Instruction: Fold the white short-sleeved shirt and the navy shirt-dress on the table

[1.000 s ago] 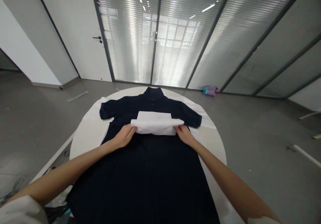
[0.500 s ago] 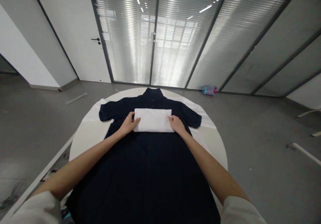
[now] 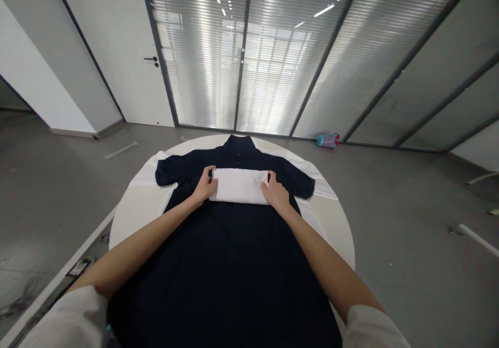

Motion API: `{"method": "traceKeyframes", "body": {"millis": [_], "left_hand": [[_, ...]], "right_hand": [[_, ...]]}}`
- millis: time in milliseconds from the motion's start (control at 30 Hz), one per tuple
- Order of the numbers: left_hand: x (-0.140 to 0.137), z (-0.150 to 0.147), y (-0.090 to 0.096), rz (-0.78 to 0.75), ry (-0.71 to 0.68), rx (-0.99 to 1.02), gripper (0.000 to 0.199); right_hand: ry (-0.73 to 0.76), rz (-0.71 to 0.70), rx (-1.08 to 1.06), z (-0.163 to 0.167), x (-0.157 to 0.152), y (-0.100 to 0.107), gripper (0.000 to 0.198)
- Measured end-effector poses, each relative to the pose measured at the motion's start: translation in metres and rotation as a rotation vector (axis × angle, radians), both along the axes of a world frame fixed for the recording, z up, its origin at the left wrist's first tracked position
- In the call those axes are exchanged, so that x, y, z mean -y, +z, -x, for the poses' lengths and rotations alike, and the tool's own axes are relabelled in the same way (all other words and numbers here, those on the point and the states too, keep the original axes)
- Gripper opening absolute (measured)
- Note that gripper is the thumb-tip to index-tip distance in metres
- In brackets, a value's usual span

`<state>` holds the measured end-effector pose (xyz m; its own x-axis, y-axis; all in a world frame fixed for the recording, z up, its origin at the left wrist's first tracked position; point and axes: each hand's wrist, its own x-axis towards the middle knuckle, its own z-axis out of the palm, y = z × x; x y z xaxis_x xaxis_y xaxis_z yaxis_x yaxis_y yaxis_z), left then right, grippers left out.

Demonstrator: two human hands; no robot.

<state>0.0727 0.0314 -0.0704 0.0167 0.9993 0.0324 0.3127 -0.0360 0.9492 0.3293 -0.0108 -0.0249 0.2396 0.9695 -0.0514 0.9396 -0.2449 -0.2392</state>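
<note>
A folded white cloth (image 3: 239, 186), a flat oblong bundle, lies over the chest of a dark navy short-sleeved shirt (image 3: 230, 265). The shirt is spread out with its collar at the far side and its sleeves to either side. My left hand (image 3: 205, 188) grips the left end of the cloth, thumb on top and fingers behind the edge. At the right end, my right hand (image 3: 276, 192) holds it in the same way. Some fingertips are hidden behind the bundle.
The shirt covers much of a round white table (image 3: 136, 210). White fabric (image 3: 327, 188) shows beyond the sleeves. A blue and red package (image 3: 328, 141) is on the floor by the glass partition (image 3: 265, 93). A door (image 3: 117, 52) is at the back left.
Both hands have shifted their grip slightly, with the fingers now curled further over the far corners of the cloth. The camera view has moved a little. The navy shirt stays spread out.
</note>
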Motion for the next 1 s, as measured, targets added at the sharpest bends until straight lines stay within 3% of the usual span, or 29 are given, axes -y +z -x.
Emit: {"method": "traceKeyframes", "body": {"millis": [67, 133, 200, 267, 367, 500, 633, 867, 1000], "left_hand": [[0.006, 0.001, 0.006, -0.091, 0.058, -0.135, 0.049], [0.016, -0.002, 0.016, -0.3, 0.09, -0.319, 0.044], [0.027, -0.009, 0.025, -0.54, 0.003, -0.507, 0.042], [0.031, -0.019, 0.03, -0.674, -0.14, -0.652, 0.042], [0.015, -0.031, 0.028, -0.659, -0.245, -0.754, 0.044], [-0.026, -0.03, 0.016, -0.481, -0.421, -0.752, 0.044], [-0.049, -0.025, 0.004, -0.495, -0.483, -0.697, 0.043], [-0.048, -0.028, 0.008, -0.511, -0.47, -0.833, 0.044], [-0.032, -0.034, 0.01, -0.551, -0.404, -0.775, 0.042]], "right_hand": [[0.028, -0.086, 0.074, -0.001, 0.004, 0.01, 0.059], [0.126, -0.214, 0.148, 0.001, 0.006, 0.019, 0.06], [0.327, -0.3, 0.192, 0.007, 0.003, 0.023, 0.054], [0.541, -0.305, 0.213, 0.017, -0.003, 0.02, 0.05], [0.626, -0.247, 0.21, 0.031, -0.017, 0.004, 0.052], [0.49, -0.167, 0.164, 0.034, -0.029, -0.018, 0.055], [0.442, -0.162, 0.151, 0.032, -0.032, -0.028, 0.058], [0.424, -0.181, 0.16, 0.033, -0.032, -0.032, 0.059], [0.409, -0.187, 0.158, 0.034, -0.032, -0.033, 0.059]]}}
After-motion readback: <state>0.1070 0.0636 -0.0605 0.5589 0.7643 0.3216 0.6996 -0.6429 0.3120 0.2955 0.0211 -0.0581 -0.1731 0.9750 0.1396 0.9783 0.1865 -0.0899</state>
